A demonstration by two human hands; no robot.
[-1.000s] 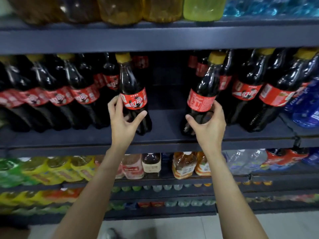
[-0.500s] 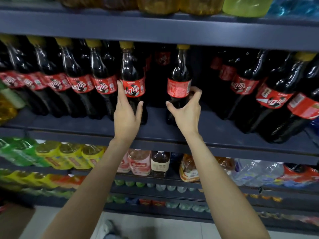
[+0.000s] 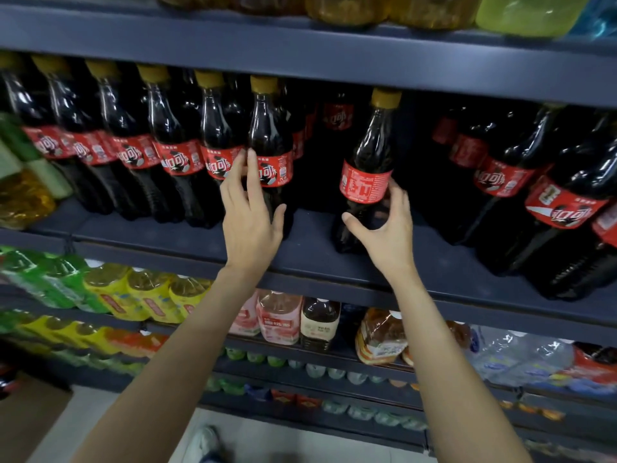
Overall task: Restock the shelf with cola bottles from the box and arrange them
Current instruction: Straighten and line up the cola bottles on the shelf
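A: The left hand (image 3: pixel 248 217) lies against the end cola bottle (image 3: pixel 271 155) of the row on the left, with straight fingers (image 3: pixel 253 175) spread up over its red label and the thumb out toward the right side of the bottle. Nothing is curled round it; the hand simply touches it.

B: And the right hand (image 3: pixel 389 228)?

A: It grips the lone cola bottle (image 3: pixel 365 175), which stands apart in the gap on the shelf (image 3: pixel 314 248). The thumb is in front below the label and the fingers curl round the right side. That bottle leans a little to the right at the top, with its base on the shelf board.

B: How do the other bottles stand?

A: The row of cola bottles (image 3: pixel 133 145) runs left from the touched one, yellow caps up, labels facing out, packed side by side. More stand behind in the dark, though how many cannot be told. On the right, well apart from the gripped one, larger cola bottles (image 3: pixel 521 182) fill that end of the shelf.

B: Anything else in view?

A: The lower shelf (image 3: pixel 467 315) carries green and yellow drinks (image 3: pixel 110 292), pink bottles (image 3: pixel 278 317) and water packs (image 3: pixel 521 359). Amber bottles (image 3: pixel 390 8) sit on the top shelf. A shoe (image 3: pixel 203 442) shows on the floor.
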